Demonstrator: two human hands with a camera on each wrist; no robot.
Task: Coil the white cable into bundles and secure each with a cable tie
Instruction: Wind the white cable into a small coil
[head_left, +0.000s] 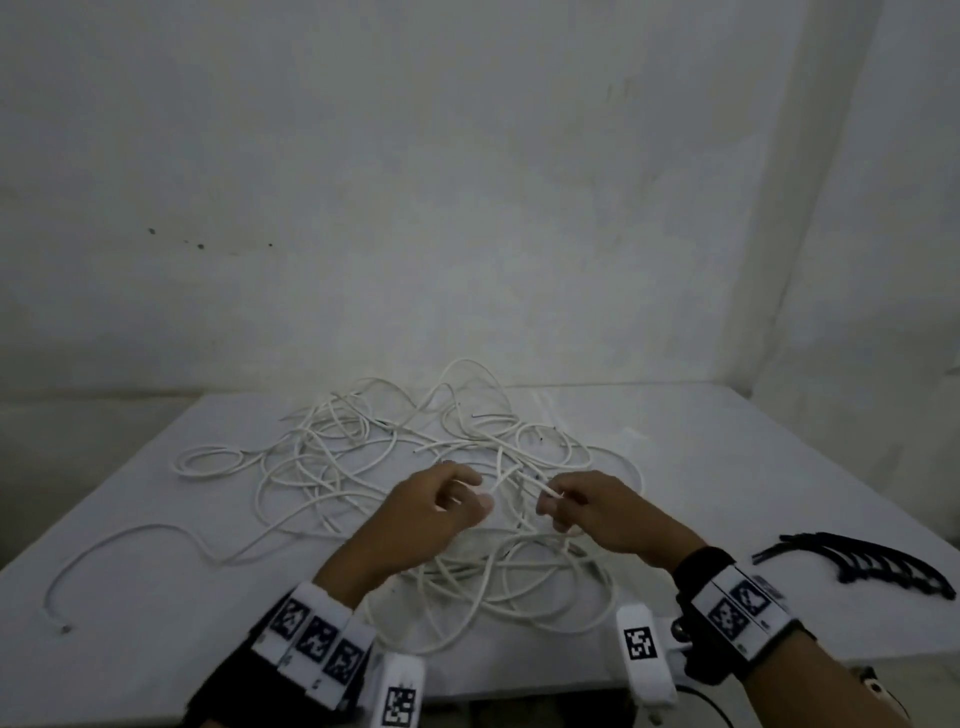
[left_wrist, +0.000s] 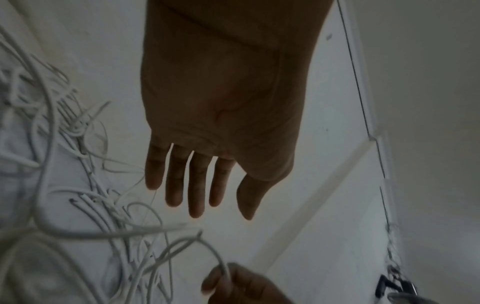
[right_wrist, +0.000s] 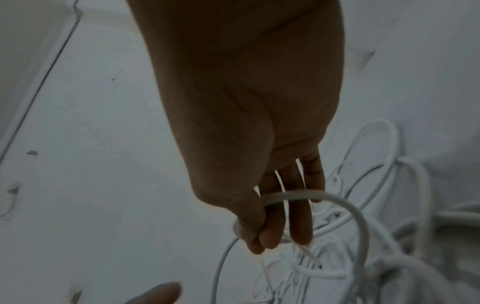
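Observation:
A long white cable (head_left: 332, 452) lies in a loose tangle across the middle of the white table (head_left: 727, 467). My right hand (head_left: 550, 499) hovers over the tangle's near side and pinches one strand between thumb and fingertips. In the right wrist view that strand (right_wrist: 361, 222) runs across my right hand's (right_wrist: 262, 240) fingers and loops down to the pile. My left hand (head_left: 475, 491) is just left of it, above the tangle. In the left wrist view my left hand's (left_wrist: 213, 205) fingers are straight and hold nothing, with cable (left_wrist: 50, 144) below them.
A bunch of black cable ties (head_left: 862, 564) lies on the table at the right, near the front edge. One loose cable end (head_left: 65, 629) trails to the front left corner. A pale wall rises close behind the table.

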